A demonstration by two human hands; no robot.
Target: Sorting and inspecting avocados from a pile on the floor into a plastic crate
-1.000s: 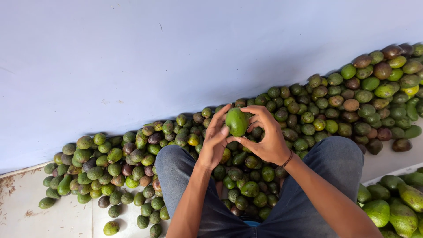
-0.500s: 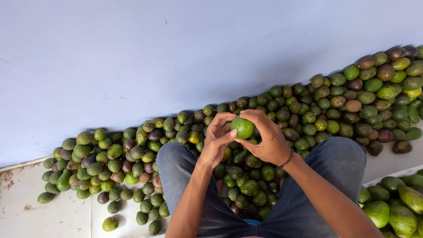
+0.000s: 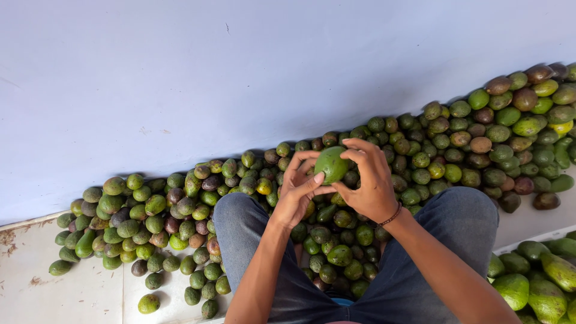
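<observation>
I hold one round green fruit (image 3: 331, 164) up between both hands, above my knees. My left hand (image 3: 298, 191) grips it from the left, thumb pressed on its lower side. My right hand (image 3: 370, 180) wraps it from the right and top; a thin bracelet circles that wrist. A long heap of green, yellowish and dark purple fruits (image 3: 180, 210) lies on the floor in front of me, against the wall.
A pale blue wall (image 3: 240, 72) fills the upper view. My legs in blue jeans (image 3: 462, 222) frame several fruits between them. Bigger green fruits (image 3: 540, 276) lie at the lower right. White floor tiles (image 3: 72, 294) show at the lower left.
Both hands with the fruit have sunk slightly and the fruit has been turned between the fingers. The heap has not moved.
</observation>
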